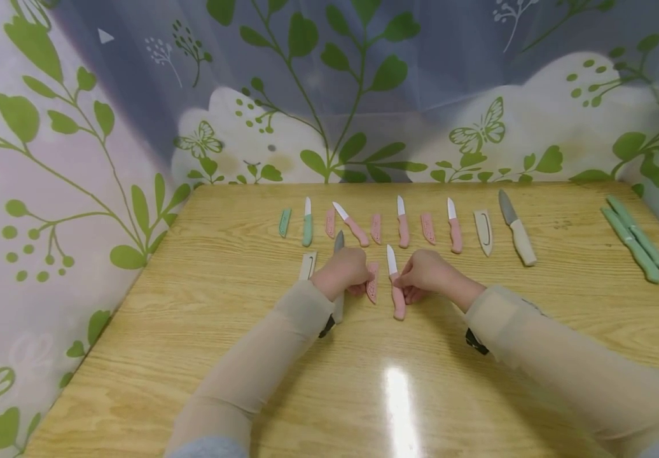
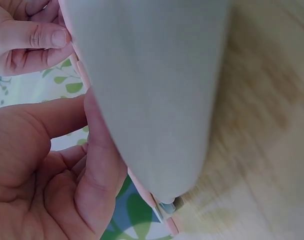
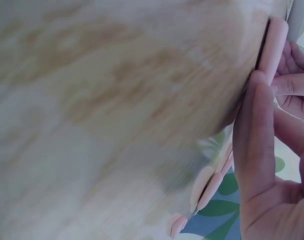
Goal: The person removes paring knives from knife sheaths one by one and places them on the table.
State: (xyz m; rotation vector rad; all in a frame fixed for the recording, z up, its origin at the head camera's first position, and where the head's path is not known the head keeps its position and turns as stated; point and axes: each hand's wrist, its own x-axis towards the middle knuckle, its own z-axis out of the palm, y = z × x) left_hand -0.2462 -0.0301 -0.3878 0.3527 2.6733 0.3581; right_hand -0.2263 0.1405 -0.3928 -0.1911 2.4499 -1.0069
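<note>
At the middle of the table, my left hand (image 1: 345,270) pinches the edge of a pink knife sheath (image 1: 373,289) lying on the wood. Just right of it, my right hand (image 1: 428,275) holds the handle of a pink knife (image 1: 399,306), its white blade pointing away from me. In the right wrist view, the fingers meet that pink handle (image 3: 275,47). Under my left wrist lies a larger grey-bladed knife (image 1: 338,308); its pale handle (image 2: 152,90) fills much of the left wrist view and hides the left fingertips' contact. A beige sheath (image 1: 308,264) is partly covered by the left arm.
Behind the hands runs a row: a green sheath (image 1: 285,222), a green knife (image 1: 307,229), pink knives (image 1: 402,232) with pink sheaths (image 1: 428,228), a beige sheath (image 1: 483,232) and a beige-handled knife (image 1: 521,242). Two green-handled items (image 1: 635,238) lie far right. A patterned curtain (image 1: 364,140) borders the table.
</note>
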